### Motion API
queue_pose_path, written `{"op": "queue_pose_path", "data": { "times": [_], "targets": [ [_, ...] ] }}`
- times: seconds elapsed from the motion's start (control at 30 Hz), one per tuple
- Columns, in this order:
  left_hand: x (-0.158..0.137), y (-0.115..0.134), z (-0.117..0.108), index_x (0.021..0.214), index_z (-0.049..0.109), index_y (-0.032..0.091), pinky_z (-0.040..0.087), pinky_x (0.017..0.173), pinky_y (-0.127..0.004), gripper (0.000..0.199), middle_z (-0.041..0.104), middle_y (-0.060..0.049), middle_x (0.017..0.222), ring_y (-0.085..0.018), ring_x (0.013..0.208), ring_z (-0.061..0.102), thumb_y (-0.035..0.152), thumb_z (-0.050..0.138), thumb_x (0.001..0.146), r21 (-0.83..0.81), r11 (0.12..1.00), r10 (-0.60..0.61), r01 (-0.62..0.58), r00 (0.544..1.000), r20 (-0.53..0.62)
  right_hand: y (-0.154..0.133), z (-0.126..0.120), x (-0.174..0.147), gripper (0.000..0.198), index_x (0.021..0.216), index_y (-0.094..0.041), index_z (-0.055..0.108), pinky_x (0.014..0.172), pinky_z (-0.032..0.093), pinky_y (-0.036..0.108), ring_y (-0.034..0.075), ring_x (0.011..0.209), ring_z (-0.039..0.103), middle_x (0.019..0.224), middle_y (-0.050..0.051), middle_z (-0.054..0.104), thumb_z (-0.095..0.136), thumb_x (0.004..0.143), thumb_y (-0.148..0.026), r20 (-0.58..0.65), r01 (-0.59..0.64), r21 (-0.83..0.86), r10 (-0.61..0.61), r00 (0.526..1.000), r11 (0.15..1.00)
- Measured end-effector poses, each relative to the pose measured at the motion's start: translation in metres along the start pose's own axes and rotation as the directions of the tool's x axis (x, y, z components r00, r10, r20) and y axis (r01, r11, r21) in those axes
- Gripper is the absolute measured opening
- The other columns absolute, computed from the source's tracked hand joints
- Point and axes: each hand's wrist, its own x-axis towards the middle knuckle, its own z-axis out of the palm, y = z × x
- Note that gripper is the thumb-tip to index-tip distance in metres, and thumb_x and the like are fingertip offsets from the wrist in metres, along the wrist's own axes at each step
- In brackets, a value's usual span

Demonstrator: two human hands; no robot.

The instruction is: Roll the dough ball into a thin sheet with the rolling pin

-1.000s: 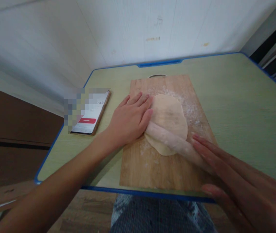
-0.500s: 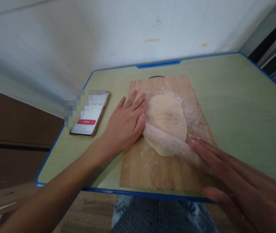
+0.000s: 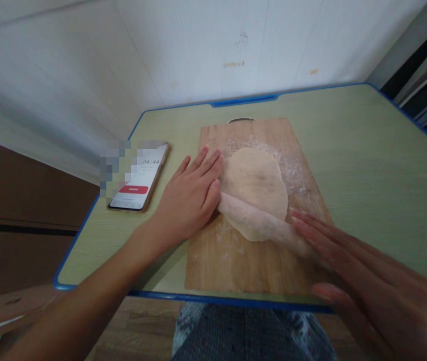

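A flour-dusted rolling pin (image 3: 254,219) lies slantwise over the lower part of a flat, roundish sheet of dough (image 3: 260,175). Beneath both is a wooden cutting board (image 3: 228,271). My left hand (image 3: 194,198) rests flat over the pin's far left end, palm down, fingers stretched toward the board's top. On the near right end lies my right hand (image 3: 367,276), its fingers straight and thumb apart, hiding that end of the pin. Neither hand wraps around the pin.
A phone (image 3: 134,193) showing a running timer lies left of the board. Loose flour (image 3: 294,173) is scattered beside the dough. The pale green table (image 3: 379,150) has a blue rim and stands against a white wall (image 3: 198,50). Dark shelving stands at the right.
Both hands and the pin have shifted very slightly left in view, along with a small camera movement. The phone's timer has advanced by one second. The dough looks the same.
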Motion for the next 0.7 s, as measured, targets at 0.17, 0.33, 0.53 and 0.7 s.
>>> {"op": "queue_pose_path", "data": {
  "times": [0.17,0.33,0.53,0.7],
  "targets": [
    [0.010,0.000,-0.003,0.143,0.038,0.006,0.021,0.117,-0.047,0.055,0.035,-0.010,0.154,-0.023,0.145,0.023,0.024,0.021,0.094,0.011,1.000,0.007,-0.007,0.998,0.060,0.000,0.000,0.003,0.038,0.126,-0.008,0.054,0.091,0.053,0.028,0.020,0.114,0.061,0.123,0.015,0.066,0.044,0.096,-0.028,-0.007,0.006,-0.023,-0.006,1.000,1.000],
    [0.023,0.004,-0.004,0.144,0.037,0.006,0.020,0.118,-0.045,0.056,0.034,-0.009,0.154,-0.022,0.145,0.024,0.022,0.022,0.093,0.036,0.999,0.006,-0.009,0.996,0.091,-0.002,0.000,0.000,0.038,0.130,-0.012,0.050,0.085,0.056,0.026,0.019,0.109,0.065,0.122,0.014,0.067,0.041,0.097,-0.029,0.004,-0.039,0.002,0.039,0.999,0.999],
    [-0.003,-0.006,-0.001,0.145,0.037,0.010,0.021,0.118,-0.047,0.056,0.032,-0.008,0.155,-0.021,0.146,0.022,0.024,0.019,0.094,-0.039,0.999,0.021,-0.020,1.000,0.001,-0.006,-0.002,0.003,0.038,0.126,-0.009,0.053,0.094,0.052,0.030,0.021,0.117,0.059,0.123,0.016,0.066,0.041,0.096,-0.028,0.026,0.002,0.018,-0.003,1.000,1.000],
    [0.012,0.001,-0.002,0.143,0.040,0.008,0.020,0.118,-0.047,0.055,0.036,-0.010,0.154,-0.022,0.144,0.027,0.021,0.022,0.092,0.012,1.000,0.006,-0.007,0.999,0.042,-0.003,-0.003,0.007,0.034,0.120,-0.009,0.056,0.080,0.057,0.024,0.020,0.100,0.069,0.112,0.017,0.071,0.040,0.097,-0.029,-0.003,-0.008,-0.032,0.007,1.000,0.999]
  ]
}}
